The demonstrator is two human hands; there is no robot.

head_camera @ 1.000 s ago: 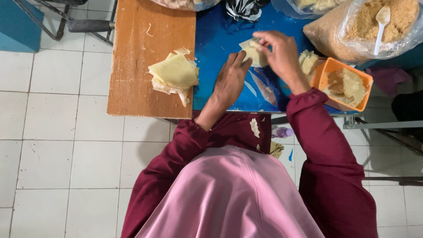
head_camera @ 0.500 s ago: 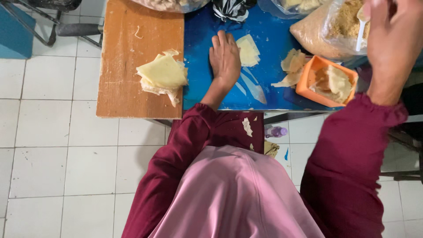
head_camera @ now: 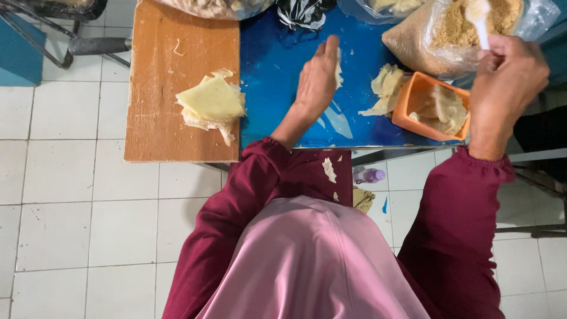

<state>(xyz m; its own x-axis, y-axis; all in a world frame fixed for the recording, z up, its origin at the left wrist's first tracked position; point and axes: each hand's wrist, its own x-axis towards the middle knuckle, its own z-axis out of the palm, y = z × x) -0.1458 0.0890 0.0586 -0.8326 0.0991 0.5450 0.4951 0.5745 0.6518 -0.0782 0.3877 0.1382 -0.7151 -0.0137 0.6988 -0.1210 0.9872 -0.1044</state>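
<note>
Left hand (head_camera: 317,74) flat, fingers together, on 1 wrapper sheet (head_camera: 338,68); right hand (head_camera: 508,74) clamped on white spoon (head_camera: 477,20) in crumb bag (head_camera: 455,26); wrapper unfilled, folded stack (head_camera: 211,103) done.

Even, bright daylight, no hard shadows. Soft glare on blue table (head_camera: 277,65) and on clear plastic bag (head_camera: 531,23). Right hand (head_camera: 508,82) slightly motion-blurred. White spoon (head_camera: 479,20) overexposed. Floor tiles (head_camera: 65,195) sharp, lines bend slightly at edges.
</note>
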